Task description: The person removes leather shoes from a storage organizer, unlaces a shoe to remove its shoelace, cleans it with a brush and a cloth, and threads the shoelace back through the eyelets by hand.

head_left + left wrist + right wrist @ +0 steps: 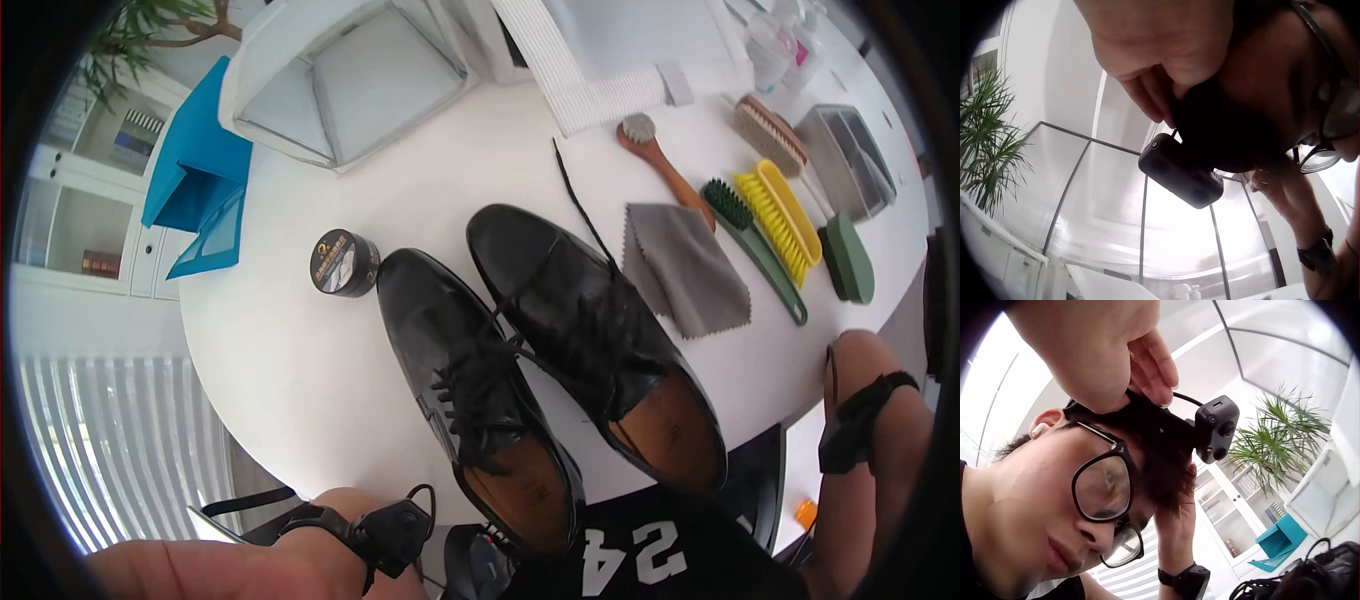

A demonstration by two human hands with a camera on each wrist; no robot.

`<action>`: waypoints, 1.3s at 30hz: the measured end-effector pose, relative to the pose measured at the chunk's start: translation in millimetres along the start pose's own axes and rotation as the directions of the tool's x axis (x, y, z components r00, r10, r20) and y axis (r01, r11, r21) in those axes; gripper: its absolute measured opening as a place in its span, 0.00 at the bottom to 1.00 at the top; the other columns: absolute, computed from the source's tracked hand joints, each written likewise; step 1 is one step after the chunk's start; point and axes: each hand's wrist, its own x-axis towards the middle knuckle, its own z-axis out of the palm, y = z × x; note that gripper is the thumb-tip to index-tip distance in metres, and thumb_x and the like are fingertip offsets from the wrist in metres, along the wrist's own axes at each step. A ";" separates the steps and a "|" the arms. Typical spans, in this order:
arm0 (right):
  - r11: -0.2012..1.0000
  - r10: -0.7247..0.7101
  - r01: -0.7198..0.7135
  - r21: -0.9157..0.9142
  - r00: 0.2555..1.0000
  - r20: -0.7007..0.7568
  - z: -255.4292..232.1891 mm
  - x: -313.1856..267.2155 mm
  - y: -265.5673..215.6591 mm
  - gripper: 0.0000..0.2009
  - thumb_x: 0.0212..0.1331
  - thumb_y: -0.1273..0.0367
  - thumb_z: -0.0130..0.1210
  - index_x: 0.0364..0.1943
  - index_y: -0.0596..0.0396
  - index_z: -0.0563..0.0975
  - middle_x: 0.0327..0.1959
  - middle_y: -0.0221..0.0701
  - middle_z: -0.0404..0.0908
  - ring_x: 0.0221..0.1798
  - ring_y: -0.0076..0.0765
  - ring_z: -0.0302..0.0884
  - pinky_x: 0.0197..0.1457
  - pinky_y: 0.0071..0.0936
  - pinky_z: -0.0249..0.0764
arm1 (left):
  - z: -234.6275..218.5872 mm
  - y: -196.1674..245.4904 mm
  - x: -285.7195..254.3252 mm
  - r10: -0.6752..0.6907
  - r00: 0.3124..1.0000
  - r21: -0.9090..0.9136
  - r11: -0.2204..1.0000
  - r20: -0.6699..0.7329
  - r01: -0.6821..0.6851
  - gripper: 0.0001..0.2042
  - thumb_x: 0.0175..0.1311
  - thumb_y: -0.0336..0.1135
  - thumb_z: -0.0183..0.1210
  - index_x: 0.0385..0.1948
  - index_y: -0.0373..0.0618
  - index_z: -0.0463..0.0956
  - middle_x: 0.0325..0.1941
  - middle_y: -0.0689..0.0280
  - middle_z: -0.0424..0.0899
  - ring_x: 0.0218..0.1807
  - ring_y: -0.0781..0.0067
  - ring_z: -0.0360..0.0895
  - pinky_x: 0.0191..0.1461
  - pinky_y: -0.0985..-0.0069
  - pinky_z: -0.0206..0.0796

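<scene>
Both hands are raised to the person's head, at a black head strap (1147, 422) that carries a small black camera (1182, 172). In the left wrist view, the left hand (1160, 40) has its fingers bent down at the strap beside that camera. Seen in the right wrist view, the right hand (1097, 356) curls its fingers over the strap's edge. Below, in the head view, a pair of black lace-up shoes lies on the table: a left shoe (425, 310) and a right shoe (520, 260), toes pointing away, laces loose.
A round black tin (343, 263) stands left of the shoes on the white table (290, 380). To the right lie a grey cloth (685, 270), a wooden-handled brush (675, 180), a green brush (765, 260), a yellow brush (785, 215) and a clear-lidded box (848, 160).
</scene>
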 end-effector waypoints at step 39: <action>0.957 0.122 -0.058 -0.283 0.969 0.214 113.8 187.8 -137.2 0.10 0.77 0.76 0.53 0.46 0.69 0.85 0.33 0.46 0.91 0.32 0.38 0.90 0.46 0.29 0.84 | 5.4 38.5 -7.7 -0.164 0.986 -0.064 0.984 0.030 0.166 0.20 0.75 0.48 0.57 0.57 0.40 0.75 0.53 0.57 0.74 0.59 0.59 0.71 0.67 0.61 0.63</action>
